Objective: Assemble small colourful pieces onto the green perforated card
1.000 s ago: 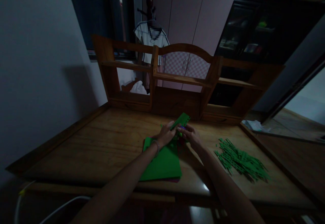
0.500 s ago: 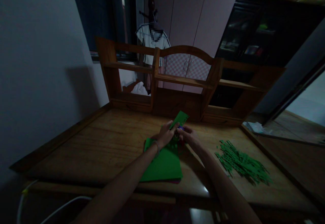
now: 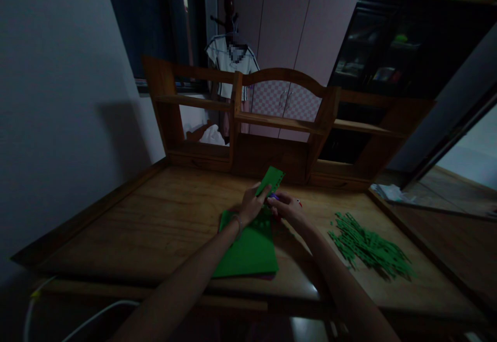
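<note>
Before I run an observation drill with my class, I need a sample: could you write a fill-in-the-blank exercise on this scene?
1. The notched piece held in the left hand is ____ in colour.
2. The small item at the fingertips of the right hand is ____ in colour.
3. A bracelet circles the ____ wrist.
4. As the camera sees it, the heap of thin strips lies to the ____ of the flat sheets.

Missing words: green; purple; left; right.

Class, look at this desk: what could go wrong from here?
The left grip holds a notched green piece close to the purple tool in the right grip, so a slip might damage it. The pile of loose green strips lies beside the right forearm; a sideways sweep could scatter it.
</note>
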Demonstrator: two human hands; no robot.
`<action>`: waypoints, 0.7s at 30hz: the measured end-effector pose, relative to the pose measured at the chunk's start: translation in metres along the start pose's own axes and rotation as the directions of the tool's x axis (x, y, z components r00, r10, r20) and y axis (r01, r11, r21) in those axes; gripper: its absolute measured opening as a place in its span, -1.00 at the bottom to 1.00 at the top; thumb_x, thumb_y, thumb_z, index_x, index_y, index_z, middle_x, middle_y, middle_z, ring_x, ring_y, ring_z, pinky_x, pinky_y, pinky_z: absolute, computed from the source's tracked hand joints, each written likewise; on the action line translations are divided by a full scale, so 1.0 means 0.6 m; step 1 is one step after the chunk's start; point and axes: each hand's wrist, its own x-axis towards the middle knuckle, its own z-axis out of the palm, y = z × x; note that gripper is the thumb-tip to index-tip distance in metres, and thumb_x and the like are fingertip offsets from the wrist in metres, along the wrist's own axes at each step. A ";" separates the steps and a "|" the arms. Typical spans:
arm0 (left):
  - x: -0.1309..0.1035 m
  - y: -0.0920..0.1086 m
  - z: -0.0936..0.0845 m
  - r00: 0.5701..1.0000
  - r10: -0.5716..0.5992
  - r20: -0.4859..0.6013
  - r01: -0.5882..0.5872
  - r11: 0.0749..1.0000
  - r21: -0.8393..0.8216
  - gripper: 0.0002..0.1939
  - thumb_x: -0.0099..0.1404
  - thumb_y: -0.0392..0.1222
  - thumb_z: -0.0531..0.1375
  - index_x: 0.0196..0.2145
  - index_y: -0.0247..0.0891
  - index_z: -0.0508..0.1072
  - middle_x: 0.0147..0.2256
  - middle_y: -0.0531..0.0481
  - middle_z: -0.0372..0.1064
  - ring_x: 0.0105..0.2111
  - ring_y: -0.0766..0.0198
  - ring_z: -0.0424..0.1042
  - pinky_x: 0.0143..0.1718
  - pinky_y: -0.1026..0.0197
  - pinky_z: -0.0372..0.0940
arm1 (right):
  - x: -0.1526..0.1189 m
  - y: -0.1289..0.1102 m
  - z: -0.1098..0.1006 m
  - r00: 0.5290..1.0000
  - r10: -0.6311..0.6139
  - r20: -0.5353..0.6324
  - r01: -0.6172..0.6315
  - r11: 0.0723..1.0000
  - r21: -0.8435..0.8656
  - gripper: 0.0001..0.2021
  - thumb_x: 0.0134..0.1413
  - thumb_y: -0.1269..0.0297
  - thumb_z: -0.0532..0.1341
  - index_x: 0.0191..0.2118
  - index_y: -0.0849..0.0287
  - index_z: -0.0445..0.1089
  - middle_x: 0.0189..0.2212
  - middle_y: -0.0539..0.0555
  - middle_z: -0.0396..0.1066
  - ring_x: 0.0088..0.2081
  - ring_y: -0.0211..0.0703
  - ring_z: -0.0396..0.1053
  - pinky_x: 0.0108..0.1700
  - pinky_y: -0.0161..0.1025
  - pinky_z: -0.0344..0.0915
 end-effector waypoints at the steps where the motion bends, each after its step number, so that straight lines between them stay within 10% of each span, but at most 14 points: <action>1: 0.000 0.000 0.000 1.000 0.003 0.004 -0.003 1.000 0.001 -0.59 0.26 0.12 0.02 -0.36 -0.26 0.46 -0.40 0.00 0.44 -0.34 0.26 0.40 -0.31 0.30 0.22 | -0.001 -0.001 0.000 1.000 -0.007 0.002 0.007 1.000 0.008 -0.66 -0.16 -0.01 0.29 -0.36 0.17 0.37 -0.62 -0.08 0.31 -0.61 -0.32 0.21 -0.53 -0.33 0.10; 21: -0.004 0.015 -0.013 0.995 0.093 0.033 -0.094 0.996 0.014 -0.65 0.20 0.06 0.12 -0.24 -0.25 0.50 -0.36 -0.03 0.44 -0.32 0.24 0.40 -0.27 0.30 0.22 | 0.002 -0.002 -0.003 0.999 0.025 -0.026 -0.024 0.999 0.035 -0.70 -0.15 0.07 0.32 -0.36 0.15 0.33 -0.62 -0.10 0.31 -0.64 -0.34 0.22 -0.57 -0.36 0.09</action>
